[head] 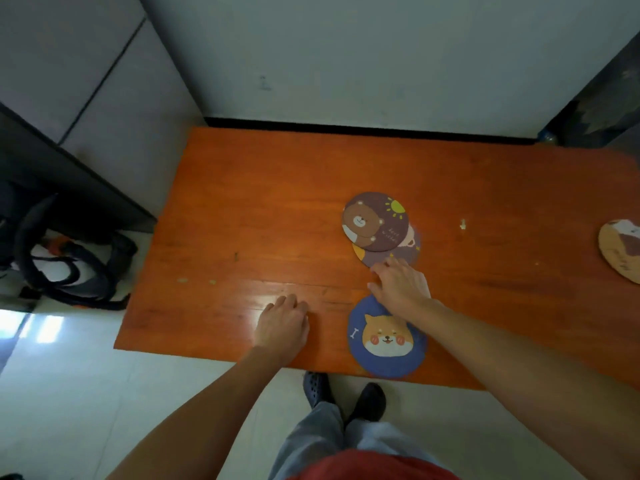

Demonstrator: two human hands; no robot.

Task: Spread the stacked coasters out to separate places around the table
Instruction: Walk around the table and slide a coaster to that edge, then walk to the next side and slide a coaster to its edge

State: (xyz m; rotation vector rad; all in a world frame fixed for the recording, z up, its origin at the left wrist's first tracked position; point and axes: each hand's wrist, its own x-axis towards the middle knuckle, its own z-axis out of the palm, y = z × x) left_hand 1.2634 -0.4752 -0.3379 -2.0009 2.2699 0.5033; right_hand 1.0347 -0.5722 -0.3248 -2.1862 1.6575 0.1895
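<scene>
A brown bear coaster [375,220] lies on the orange table [263,202], overlapping a purple coaster [401,252] beneath it. A blue dog coaster [386,339] rests alone at the table's near edge. A tan coaster [621,249] sits at the far right, cut off by the frame. My right hand [401,284] reaches between the blue coaster and the overlapped pair, fingers spread, fingertips touching the purple coaster's near rim. My left hand [282,323] lies flat on the bare table to the left, holding nothing.
A white wall runs along the table's far edge. A dark backpack [69,265] lies on the floor at the left beside a dark cabinet [62,171]. My shoes [346,393] stand under the near edge.
</scene>
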